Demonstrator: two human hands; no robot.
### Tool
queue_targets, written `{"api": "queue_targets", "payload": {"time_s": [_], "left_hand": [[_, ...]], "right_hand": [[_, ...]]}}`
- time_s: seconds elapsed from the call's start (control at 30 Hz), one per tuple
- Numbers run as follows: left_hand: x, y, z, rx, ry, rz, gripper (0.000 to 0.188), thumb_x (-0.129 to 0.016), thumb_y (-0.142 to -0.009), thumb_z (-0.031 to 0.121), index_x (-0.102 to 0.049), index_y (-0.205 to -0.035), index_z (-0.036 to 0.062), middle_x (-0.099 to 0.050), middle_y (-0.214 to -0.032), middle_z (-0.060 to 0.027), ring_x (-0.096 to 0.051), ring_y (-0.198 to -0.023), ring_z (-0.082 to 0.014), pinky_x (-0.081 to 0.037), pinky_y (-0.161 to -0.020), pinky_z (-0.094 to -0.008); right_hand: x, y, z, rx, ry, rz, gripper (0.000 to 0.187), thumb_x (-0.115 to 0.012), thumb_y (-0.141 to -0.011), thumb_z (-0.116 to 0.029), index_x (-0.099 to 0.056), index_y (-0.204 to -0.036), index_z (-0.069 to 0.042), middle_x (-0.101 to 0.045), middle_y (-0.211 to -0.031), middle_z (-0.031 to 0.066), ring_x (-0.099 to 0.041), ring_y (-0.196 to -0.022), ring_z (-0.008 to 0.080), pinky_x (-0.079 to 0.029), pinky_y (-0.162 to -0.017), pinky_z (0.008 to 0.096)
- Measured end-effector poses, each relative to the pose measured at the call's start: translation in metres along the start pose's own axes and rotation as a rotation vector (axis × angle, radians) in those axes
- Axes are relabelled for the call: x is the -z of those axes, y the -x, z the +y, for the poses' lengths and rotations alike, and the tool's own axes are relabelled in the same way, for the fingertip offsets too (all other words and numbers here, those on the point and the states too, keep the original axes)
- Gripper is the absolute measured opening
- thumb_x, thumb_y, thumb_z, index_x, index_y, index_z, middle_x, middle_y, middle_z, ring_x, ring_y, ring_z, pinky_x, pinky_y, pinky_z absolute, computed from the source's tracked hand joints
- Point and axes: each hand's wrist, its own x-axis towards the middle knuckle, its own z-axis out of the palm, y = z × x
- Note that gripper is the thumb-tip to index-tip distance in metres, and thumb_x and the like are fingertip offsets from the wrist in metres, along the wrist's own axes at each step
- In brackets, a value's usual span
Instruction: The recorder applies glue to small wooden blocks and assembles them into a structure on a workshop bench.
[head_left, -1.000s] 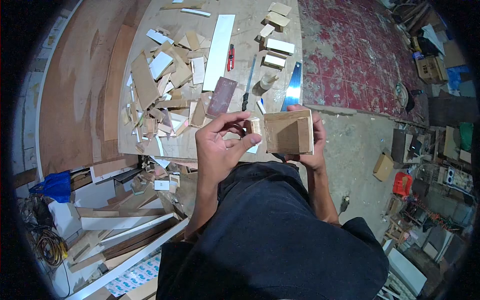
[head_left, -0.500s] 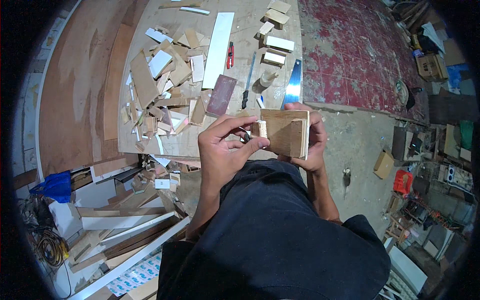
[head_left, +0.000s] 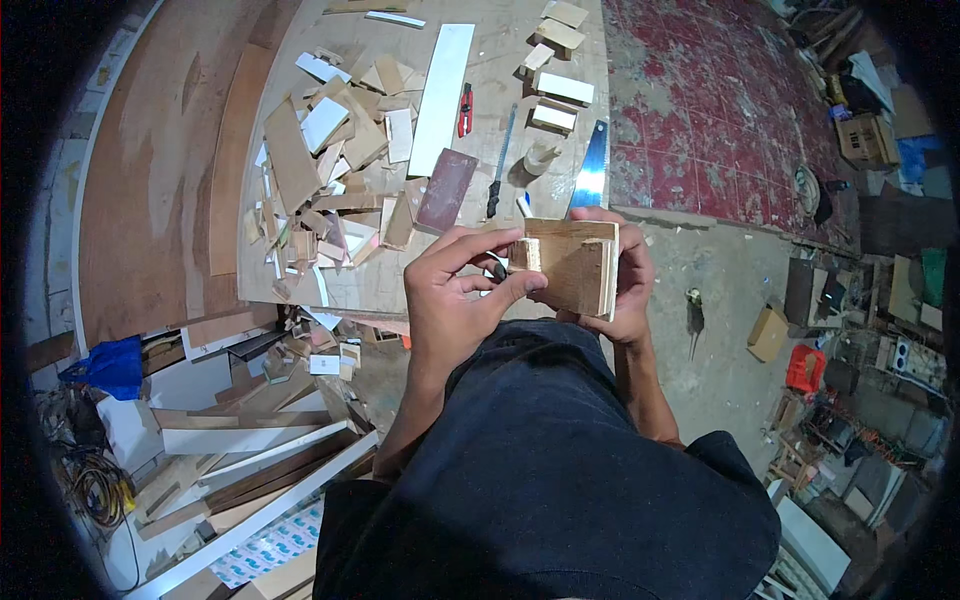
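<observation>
Left grip (head_left: pixel 446 288) pinches a small wooden block (head_left: pixel 524 256) between thumb and fingers at the left side of a wooden piece (head_left: pixel 568 258), which the right grip (head_left: pixel 632 285) clasps by its right edge above the person's lap. The right palm is partly hidden behind the piece; whether block and piece touch is unclear. A dark shape (head_left: pixel 497 268) beside the left fingers defies identification.

A red container (head_left: pixel 805 367) sits near a tan box (head_left: pixel 769 333)
</observation>
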Motion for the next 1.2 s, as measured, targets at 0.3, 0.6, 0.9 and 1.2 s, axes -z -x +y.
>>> {"api": "queue_targets", "payload": {"time_s": [0.3,0.6,0.9,1.2], "left_hand": [[0.013,0.002,-0.005,-0.096,0.102,-0.099,0.058,-0.084,-0.063,0.004,-0.061,-0.117,0.0005,-0.056,-0.113,-0.0103,-0.059,-0.088,-0.0119,-0.057,-0.071,-0.0239],[0.012,0.003,-0.012,-0.126,0.123,-0.065,0.056,-0.084,-0.063,0.002,-0.062,-0.115,-0.0004,-0.055,-0.113,-0.0102,-0.059,-0.09,-0.0132,-0.059,-0.072,-0.0244],[0.014,0.008,-0.016,-0.137,0.117,-0.086,0.058,-0.082,-0.062,-0.003,-0.059,-0.116,-0.0031,-0.053,-0.112,-0.0099,-0.058,-0.091,-0.0133,-0.058,-0.072,-0.0227],[0.017,0.011,-0.013,-0.121,0.1,-0.077,0.056,-0.08,-0.063,-0.005,-0.058,-0.115,-0.0054,-0.053,-0.112,-0.0114,-0.061,-0.089,-0.0137,-0.058,-0.072,-0.023]], "right_hand": [[-0.003,-0.001,0.003,-0.124,-0.062,0.133,0.07,-0.092,-0.05,-0.013,-0.049,-0.106,-0.009,-0.048,-0.13,0.0213,-0.044,-0.125,0.0293,-0.035,-0.104,0.0443],[-0.007,-0.002,0.003,-0.168,-0.086,0.102,0.071,-0.092,-0.051,-0.017,-0.049,-0.107,-0.008,-0.047,-0.132,0.0216,-0.044,-0.126,0.0289,-0.035,-0.105,0.0434],[-0.01,0.004,0.004,-0.212,-0.146,0.133,0.071,-0.092,-0.051,-0.017,-0.049,-0.107,-0.008,-0.047,-0.133,0.0214,-0.045,-0.125,0.0289,-0.035,-0.105,0.0436],[-0.009,0.005,0.009,-0.21,-0.115,0.12,0.098,-0.095,-0.045,-0.027,-0.045,-0.126,-0.003,-0.047,-0.134,0.0169,-0.045,-0.126,0.026,-0.037,-0.107,0.0419]]}}
